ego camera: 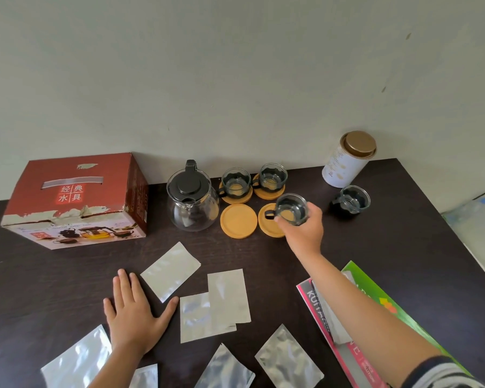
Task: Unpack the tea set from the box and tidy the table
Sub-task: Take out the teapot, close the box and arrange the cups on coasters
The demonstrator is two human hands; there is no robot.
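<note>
My right hand (305,228) grips a glass cup (291,209) just above a bamboo coaster (267,224), near the teapot (192,196). Two cups sit on coasters behind; another stands bare beside the tin (347,159). My left hand (133,313) lies flat, open, on the tabletop (39,289) among foil packets. The box (76,203) stands far left.

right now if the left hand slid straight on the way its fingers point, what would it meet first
Probably the red box. The left hand lies flat on the table, fingers pointing up and slightly left, with only bare tabletop between, though depth is unclear.
</note>
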